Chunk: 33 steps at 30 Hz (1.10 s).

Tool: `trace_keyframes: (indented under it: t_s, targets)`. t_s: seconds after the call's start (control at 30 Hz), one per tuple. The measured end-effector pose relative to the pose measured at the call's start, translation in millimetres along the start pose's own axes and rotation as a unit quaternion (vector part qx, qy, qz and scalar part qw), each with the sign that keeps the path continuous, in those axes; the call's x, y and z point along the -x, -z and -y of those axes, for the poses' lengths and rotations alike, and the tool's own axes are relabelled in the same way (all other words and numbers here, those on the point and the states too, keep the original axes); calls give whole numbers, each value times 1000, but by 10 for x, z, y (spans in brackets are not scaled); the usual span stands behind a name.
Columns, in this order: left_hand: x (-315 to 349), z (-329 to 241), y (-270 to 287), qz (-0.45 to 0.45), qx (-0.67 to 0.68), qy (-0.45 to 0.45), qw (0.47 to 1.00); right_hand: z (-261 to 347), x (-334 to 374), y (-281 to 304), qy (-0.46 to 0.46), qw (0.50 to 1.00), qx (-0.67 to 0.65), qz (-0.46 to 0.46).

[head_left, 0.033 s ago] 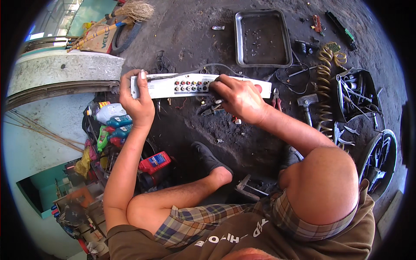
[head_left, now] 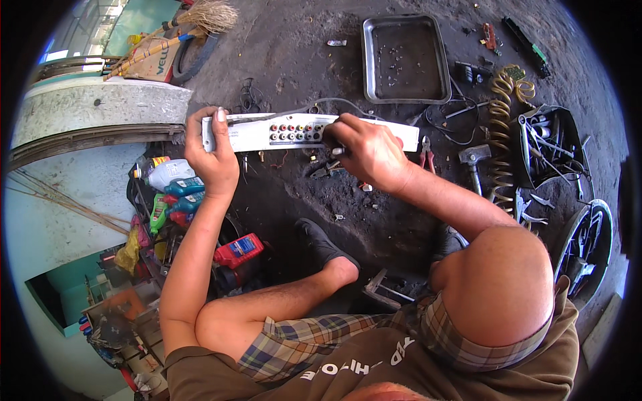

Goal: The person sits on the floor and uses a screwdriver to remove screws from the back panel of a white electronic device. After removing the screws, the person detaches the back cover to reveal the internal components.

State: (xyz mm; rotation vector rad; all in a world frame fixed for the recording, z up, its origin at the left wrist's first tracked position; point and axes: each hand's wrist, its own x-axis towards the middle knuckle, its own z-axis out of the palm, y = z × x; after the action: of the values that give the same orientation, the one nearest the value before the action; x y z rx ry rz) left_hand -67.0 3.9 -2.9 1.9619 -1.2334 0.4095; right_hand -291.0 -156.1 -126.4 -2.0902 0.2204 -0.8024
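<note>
A long white metal back panel of an electronic device [head_left: 251,136] lies across both my hands, with rows of red, white and yellow-ringed sockets at its middle. My left hand [head_left: 212,144] grips its left end, thumb on top of the face. Over its right part is my right hand [head_left: 370,148], fingers curled in at the right end of the socket rows. A short dark piece with a pale tip [head_left: 340,152] sticks out under those fingers; the rest of it is hidden. A black cable [head_left: 334,100] arches behind the panel.
A metal tray [head_left: 406,60] with small bits lies beyond the panel. To the right are red-handled pliers [head_left: 426,155], a hammer [head_left: 475,157], a coiled yellow hose [head_left: 500,127] and a tool container [head_left: 552,147]. Bottles [head_left: 180,190] stand at left. Dark pliers [head_left: 326,168] lie below the panel.
My right hand has turned slightly at the sockets, its knuckles shifting a little. The panel and my left hand stay in place.
</note>
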Motion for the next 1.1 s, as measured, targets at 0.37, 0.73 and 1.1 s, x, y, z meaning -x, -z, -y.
trace_keyframes:
  t_s: [0.37,0.73,1.1]
  targets:
    - [34,-47,17,8,8,12,1000,-11,-10,11,-13,998,-54,-15]
    - [5,-25,34,22,11,-7,1000,-46,-68,92,-163,972,-168,22]
    - [79,-38,65,32,-14,-18,999,6,-135,148,-184,980,-64,48]
